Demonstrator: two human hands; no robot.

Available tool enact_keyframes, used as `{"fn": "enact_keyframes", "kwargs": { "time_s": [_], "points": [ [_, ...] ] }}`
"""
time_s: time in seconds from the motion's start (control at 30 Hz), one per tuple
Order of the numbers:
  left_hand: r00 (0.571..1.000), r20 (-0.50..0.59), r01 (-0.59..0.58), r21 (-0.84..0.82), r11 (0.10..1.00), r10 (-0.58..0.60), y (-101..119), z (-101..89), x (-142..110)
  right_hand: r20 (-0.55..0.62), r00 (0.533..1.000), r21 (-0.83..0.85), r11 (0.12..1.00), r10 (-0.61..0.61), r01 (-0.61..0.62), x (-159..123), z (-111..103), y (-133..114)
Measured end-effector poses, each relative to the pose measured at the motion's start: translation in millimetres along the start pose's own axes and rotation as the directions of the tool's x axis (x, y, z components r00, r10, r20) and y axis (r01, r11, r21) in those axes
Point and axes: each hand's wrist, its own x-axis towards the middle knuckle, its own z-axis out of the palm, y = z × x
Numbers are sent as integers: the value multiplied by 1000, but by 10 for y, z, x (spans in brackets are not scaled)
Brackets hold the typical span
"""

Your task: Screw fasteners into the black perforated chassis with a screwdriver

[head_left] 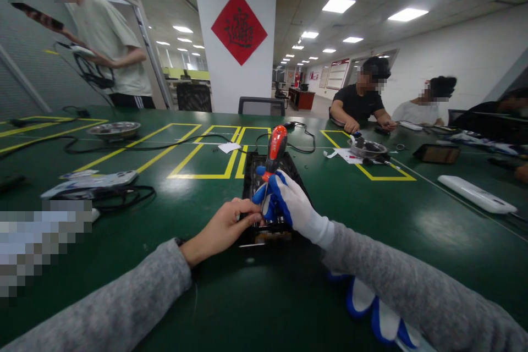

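Observation:
My right hand (297, 206), in a white glove with blue coating, is closed around the lower handle of a red and black screwdriver (277, 148). The screwdriver stands nearly upright, its shaft pointing down into a black open casing (297, 176) on the green table. My bare left hand (231, 225) reaches in from the left, thumb and fingers pinched close to the screwdriver's tip at the casing's near end. Whatever the pinch holds is hidden. A second white and blue glove (377, 308) lies under my right forearm.
On the green table (190, 286) lie a metal dish (115, 130), a white device with cables (99, 180), a paper scrap (229, 147), another metal dish (368, 148) and a long white device (476, 193). Co-workers sit at the right; a person (109, 38) stands at the left.

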Motion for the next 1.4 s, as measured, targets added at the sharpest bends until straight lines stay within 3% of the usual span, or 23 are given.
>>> {"fn": "enact_keyframes", "kwargs": {
  "time_s": [0.27,0.47,0.7,0.97,1.17,1.4],
  "points": [
    [996,-34,77,-91,993,-80,-22,28,-1,-30,995,-105,991,-91,87,-35,6,-44],
    [999,30,-19,-7,1000,19,-41,17,-9,24,999,-36,999,-39,40,-12,-6,-16],
    [999,-1,55,-25,998,-55,-47,20,-14,18,997,-46,996,-81,82,-15,0,-27],
    [997,70,-22,-6,1000,22,-45,-2,-17,53,998,14,1000,-18,17,10,-39,15],
    [998,-4,60,-14,998,-60,-36,21,-16,29,998,-10,998,-61,62,6,-40,9],
    [999,36,-39,-9,999,39,-43,13,-14,-1,998,1,998,-55,55,8,-24,-15]
  ]
}}
